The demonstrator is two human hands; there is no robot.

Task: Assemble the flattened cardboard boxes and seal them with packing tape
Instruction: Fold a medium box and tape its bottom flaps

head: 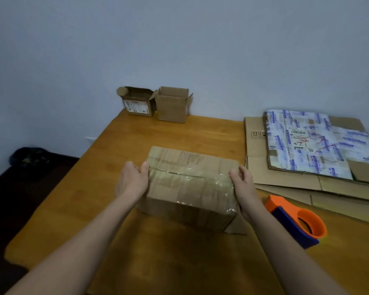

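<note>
Left hand [134, 179] and right hand [242, 182] grip opposite ends of the taped box [190, 184], thumbs on top. It sits mid-table [136, 135]. I judge this a steadying hold, seam facing up for checking. Tape dispenser [296, 222] lies beside the right wrist, handy. Flattened cardboard [285, 171] is stacked further right.

The left grip [134, 179] and the right grip [242, 182] are bare hands with short, plain thumbnails, as far as the soft focus shows. The left forearm [83, 237] and the right forearm [285, 241] are likewise bare, slim and smooth, uncovered down to the picture's lower edge.
</note>
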